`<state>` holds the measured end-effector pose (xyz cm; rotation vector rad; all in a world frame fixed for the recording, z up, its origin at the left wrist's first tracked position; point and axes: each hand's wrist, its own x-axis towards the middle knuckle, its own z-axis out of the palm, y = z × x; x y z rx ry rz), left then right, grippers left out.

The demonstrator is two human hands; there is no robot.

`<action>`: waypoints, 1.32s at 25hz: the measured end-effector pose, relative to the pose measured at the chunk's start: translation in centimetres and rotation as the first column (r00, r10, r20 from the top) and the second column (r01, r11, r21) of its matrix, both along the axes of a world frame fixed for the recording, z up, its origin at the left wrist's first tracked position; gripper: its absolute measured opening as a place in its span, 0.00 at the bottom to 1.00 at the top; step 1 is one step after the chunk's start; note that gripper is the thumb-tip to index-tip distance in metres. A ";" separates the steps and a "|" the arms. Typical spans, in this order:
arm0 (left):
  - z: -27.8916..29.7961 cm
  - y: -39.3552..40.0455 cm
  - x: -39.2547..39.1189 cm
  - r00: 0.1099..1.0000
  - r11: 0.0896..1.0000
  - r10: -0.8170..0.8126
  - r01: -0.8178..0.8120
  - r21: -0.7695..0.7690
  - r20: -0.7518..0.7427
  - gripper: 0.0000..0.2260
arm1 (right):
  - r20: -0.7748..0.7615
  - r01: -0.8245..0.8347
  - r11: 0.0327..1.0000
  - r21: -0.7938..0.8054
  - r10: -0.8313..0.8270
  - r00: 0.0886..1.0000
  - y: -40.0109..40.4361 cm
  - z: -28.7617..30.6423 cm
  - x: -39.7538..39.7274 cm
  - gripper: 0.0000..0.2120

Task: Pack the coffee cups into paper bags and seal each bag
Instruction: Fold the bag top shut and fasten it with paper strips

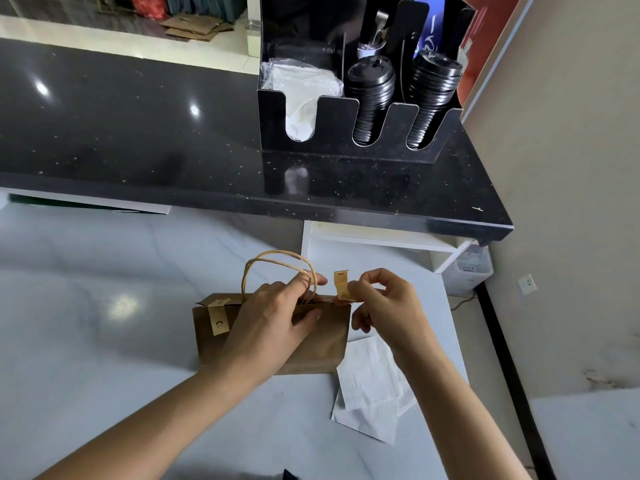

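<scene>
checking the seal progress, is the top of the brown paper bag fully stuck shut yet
Not fully. One sticker already holds the brown paper bag top at its left end; the right hand pinches a second sticker, which stands up unpressed.

Little readable text is being shown. A small dark curved mark, like a smile or the letter C, is being displayed on the tan sticker (219,323) stuck on the paper bag (322,341), at the bag's upper left corner. A similar curved mark is being shown on the second sticker (341,280), held just above the bag's upper right corner. Well above the bag, white strokes are being shown on a blue panel (429,32) behind the black lid organizer (332,133); they cannot be made out.
</scene>
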<state>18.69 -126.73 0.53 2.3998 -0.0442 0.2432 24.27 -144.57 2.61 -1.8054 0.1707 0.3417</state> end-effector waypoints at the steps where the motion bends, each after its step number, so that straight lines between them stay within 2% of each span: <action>1: 0.0 0.0 0.0 1.000 1.000 -0.005 0.005 0.002 0.001 0.18 | 0.004 0.010 1.000 -0.001 -0.010 1.000 0.2 0.0 -0.1 0.04; 10: -0.2 0.1 0.2 0.998 0.998 -0.065 0.065 -0.005 0.024 0.16 | 0.045 0.027 0.991 -0.133 -0.021 0.999 1.2 -0.2 -0.5 0.07; 18: 0.0 0.3 0.3 0.991 0.991 -0.135 0.135 -0.003 0.012 0.11 | 0.031 -0.022 0.963 -0.268 0.031 0.999 1.8 -0.4 -0.7 0.08; 26: 0.8 0.3 1.5 0.974 0.981 -0.192 0.195 0.013 -0.116 0.11 | 0.008 -0.025 0.949 -0.314 0.029 1.000 2.0 -0.5 -0.3 0.10; 33: 0.8 0.3 1.5 0.976 0.983 -0.180 0.183 0.021 -0.119 0.09 | -0.041 -0.030 0.965 -0.262 0.020 0.999 1.8 -0.2 -1.3 0.12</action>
